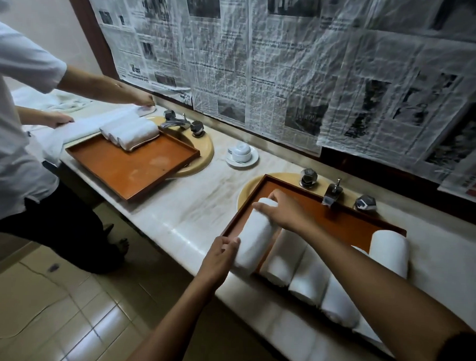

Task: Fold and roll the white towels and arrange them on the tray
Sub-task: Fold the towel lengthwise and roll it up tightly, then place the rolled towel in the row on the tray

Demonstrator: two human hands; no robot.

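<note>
Gripping one rolled towel [256,235] at both ends, we curl our right hand [287,214] over its far end from above and bend the fingers of our left hand [221,254] round its near end. It lies at the left end of the near tray [352,229], with its near end reaching over the front rim, just beside the first of three more rolls [309,276] lying side by side in a row. One further roll [389,252] lies at the tray's right end. Our right forearm hides what lies between, so we cannot count there.

The near tray rests over a yellowish basin [246,193], below one tap [333,194] flanked by two knobs [309,178]. On the marble worktop [175,213] stands one upturned cup [242,150] on one saucer [252,160]. Further left, a second tray [128,170] over a second basin [206,151] carries a tight cluster of rolls [132,132], three by our count. Beside it a second person [15,143] in a white shirt presses on one flat towel [92,125]. Crumpled newspaper sheets [291,60] cover the wall behind.
</note>
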